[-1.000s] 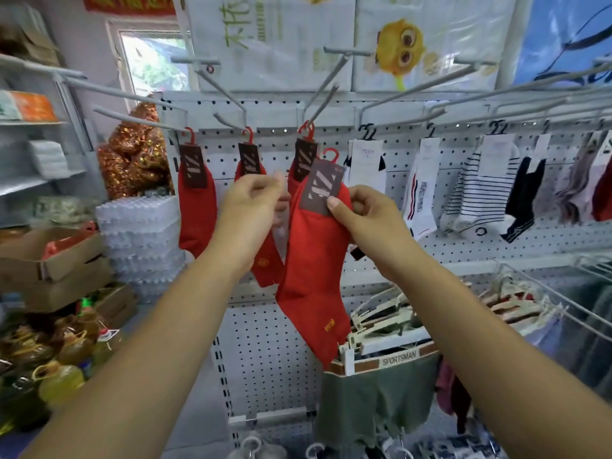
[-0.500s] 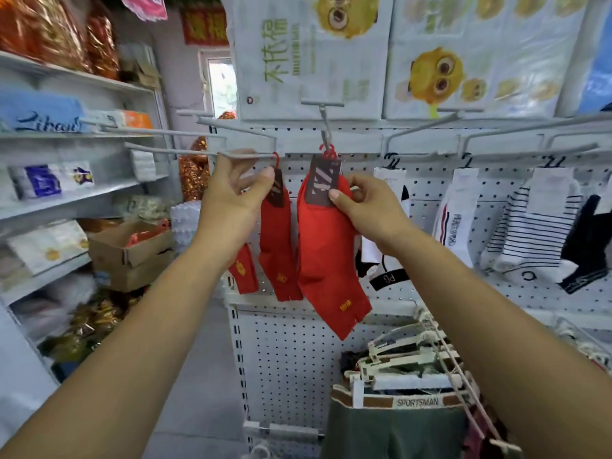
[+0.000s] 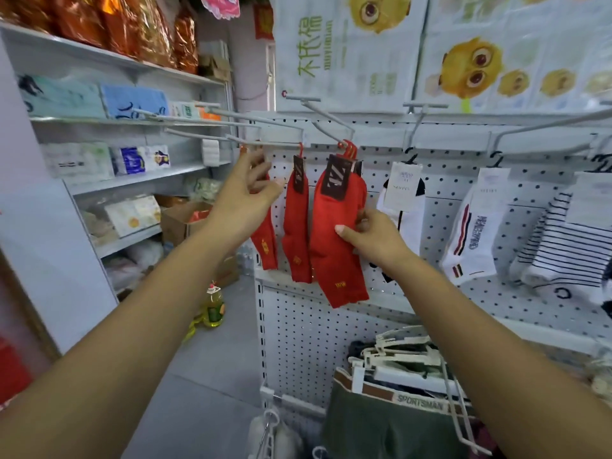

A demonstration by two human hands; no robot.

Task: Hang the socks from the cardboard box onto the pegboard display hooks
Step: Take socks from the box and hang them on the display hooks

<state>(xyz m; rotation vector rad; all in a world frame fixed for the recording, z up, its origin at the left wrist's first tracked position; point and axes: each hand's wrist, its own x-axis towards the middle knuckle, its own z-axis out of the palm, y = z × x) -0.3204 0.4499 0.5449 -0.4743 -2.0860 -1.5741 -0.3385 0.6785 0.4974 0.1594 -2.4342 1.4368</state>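
Red sock pair (image 3: 337, 240) hangs by its plastic hanger (image 3: 347, 150) on a pegboard hook (image 3: 326, 122), long axis near vertical, toe end angled down and to the right. Right hand (image 3: 374, 240) pinches the sock body at mid-height, thumb on the front face, fingers wrapped behind the right edge; closed on the sock. Left hand (image 3: 251, 193) is raised at the leftmost red pair (image 3: 266, 246), fingers loosely curled near that pair's top, just under the neighbouring hook rod (image 3: 265, 145); whether it actually grips the card or only touches it cannot be told, since the hand hides the contact. A middle red pair (image 3: 298, 226) hangs between the two, untouched. Cardboard box (image 3: 185, 217) with more red stock sits on the lower shelf well to the left and below, nearer the left hand. Judgement: hanging of this pair looks complete, right hand seems to be only straightening it. Key relation for the next move: the box lies down and left of both hands, so the left arm has the shorter reach; the right would need to let go and cross the body
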